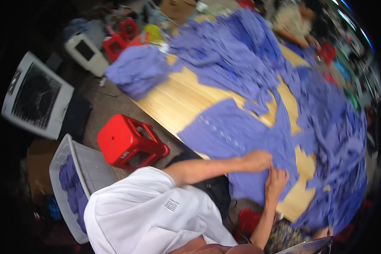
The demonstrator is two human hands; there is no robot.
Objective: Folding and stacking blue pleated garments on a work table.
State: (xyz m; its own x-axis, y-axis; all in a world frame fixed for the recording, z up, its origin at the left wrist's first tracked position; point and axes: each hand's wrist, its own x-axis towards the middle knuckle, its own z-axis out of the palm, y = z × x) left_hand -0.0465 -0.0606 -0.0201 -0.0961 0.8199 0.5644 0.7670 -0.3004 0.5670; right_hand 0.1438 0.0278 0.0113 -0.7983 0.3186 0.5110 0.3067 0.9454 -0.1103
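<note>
A periwinkle-blue knit garment lies spread on the wooden table in front of me, with a row of small pale spots that look like buttons along one part. My left hand reaches across it from the left, fingers closed on the cloth. Right beside it, almost touching, my right hand has its fingers pinched together at the same garment. What lies between the fingertips is too small to make out, though both hands rest on the fabric.
Large heaps of matching blue garments cover the table's far side and right, with a bundle at the far left corner. A red stool and a white bin stand left. Other people work at the far right.
</note>
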